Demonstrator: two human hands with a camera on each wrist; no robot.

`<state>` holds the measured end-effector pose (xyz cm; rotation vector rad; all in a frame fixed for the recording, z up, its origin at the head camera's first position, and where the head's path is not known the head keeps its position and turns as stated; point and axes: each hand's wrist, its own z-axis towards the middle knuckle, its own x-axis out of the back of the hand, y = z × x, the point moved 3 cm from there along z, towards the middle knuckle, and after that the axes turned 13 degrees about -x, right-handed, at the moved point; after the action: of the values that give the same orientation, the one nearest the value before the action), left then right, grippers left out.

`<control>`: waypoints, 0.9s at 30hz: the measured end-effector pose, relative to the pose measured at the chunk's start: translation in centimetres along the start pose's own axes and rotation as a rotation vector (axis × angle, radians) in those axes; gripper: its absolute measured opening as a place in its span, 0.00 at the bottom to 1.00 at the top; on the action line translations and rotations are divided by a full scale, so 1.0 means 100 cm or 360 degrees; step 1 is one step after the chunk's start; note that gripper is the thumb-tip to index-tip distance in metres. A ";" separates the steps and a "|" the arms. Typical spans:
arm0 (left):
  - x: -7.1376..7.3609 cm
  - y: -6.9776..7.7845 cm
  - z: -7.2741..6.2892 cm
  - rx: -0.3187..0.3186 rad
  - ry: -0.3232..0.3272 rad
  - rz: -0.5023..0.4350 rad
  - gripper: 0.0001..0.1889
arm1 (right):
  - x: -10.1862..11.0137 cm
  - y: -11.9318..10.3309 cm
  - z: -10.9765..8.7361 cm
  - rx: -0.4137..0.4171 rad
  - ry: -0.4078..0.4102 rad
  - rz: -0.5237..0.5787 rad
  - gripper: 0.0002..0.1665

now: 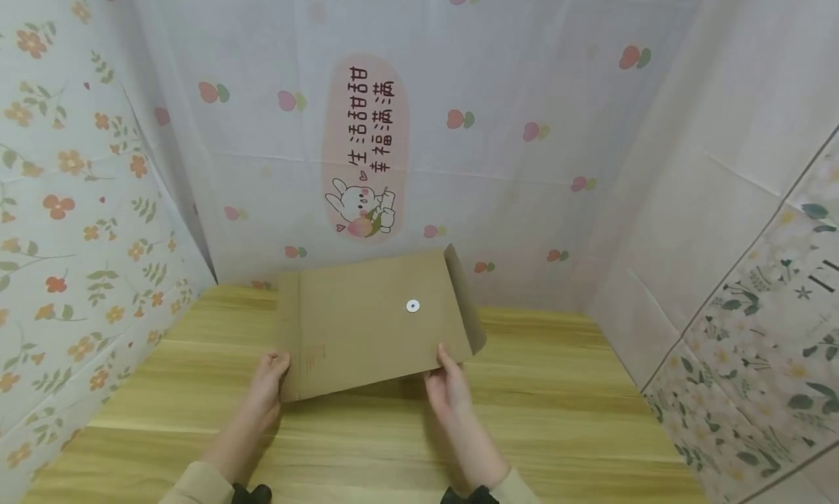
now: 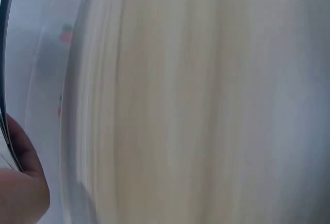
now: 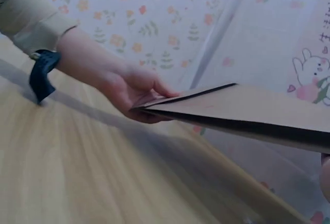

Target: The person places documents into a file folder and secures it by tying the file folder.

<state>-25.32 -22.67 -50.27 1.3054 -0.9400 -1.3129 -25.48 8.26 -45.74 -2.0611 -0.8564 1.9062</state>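
A brown kraft paper document envelope (image 1: 367,322), with a white round button (image 1: 412,306) on its face, is held tilted above the wooden table. Its flap (image 1: 467,300) stands folded out at the right end. My left hand (image 1: 267,380) grips the envelope's lower left corner, thumb on the front. The right hand (image 1: 448,387) pinches the lower edge near the flap, its thumb also on the front. In the right wrist view, the left hand (image 3: 131,92) holds the envelope (image 3: 258,108) nearly edge-on. At the left wrist view's edge, part of a hand (image 2: 23,193) shows.
The light wooden table (image 1: 367,453) runs back to a white cloth wall (image 1: 511,213) with fruit prints and a rabbit drawing. Flowered cloth walls stand at the left (image 1: 85,220) and right (image 1: 773,358). Dark straps (image 1: 252,494) show at the wrists.
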 end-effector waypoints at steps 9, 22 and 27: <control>-0.043 -0.013 -0.006 -0.0080 -0.0002 -0.0318 0.28 | -0.004 -0.014 0.007 0.0094 0.0060 -0.0185 0.18; -0.048 0.009 0.017 0.0101 -0.0052 -0.0594 0.43 | 0.019 -0.058 0.016 0.0108 0.0294 -0.0599 0.15; -0.037 0.019 0.033 0.0111 -0.0068 -0.0373 0.24 | 0.025 -0.080 0.016 0.0084 0.0323 -0.0794 0.14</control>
<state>-28.69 -19.78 -47.37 1.4811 -0.8887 -1.5033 -29.21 15.71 -43.91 -1.7566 -1.1242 1.4152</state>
